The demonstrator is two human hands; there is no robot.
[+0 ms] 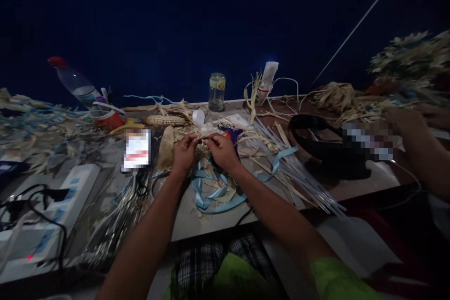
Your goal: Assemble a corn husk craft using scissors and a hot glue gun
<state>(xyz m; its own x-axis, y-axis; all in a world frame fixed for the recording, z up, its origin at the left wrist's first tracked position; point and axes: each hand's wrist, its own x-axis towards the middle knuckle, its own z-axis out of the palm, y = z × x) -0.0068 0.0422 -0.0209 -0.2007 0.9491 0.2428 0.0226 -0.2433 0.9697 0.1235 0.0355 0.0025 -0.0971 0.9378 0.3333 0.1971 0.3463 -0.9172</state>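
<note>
My left hand [184,151] and my right hand [222,151] meet over the middle of the table [197,222], both pinched on a pale strip of dried corn husk [207,130] held between them. Under my hands lies a looped light blue ribbon [211,193]. A dried corn cob [166,120] lies just beyond my left hand, and a blue glue gun [232,134] shows behind my right hand. More husk pieces lie scattered around.
A white power strip [52,215] with black cables sits at the left. A plastic bottle [75,83], a red cup [109,119] and a glass jar [217,92] stand at the back. Clear sticks [298,176] fan out on the right. Another person's arm [420,143] reaches in at far right.
</note>
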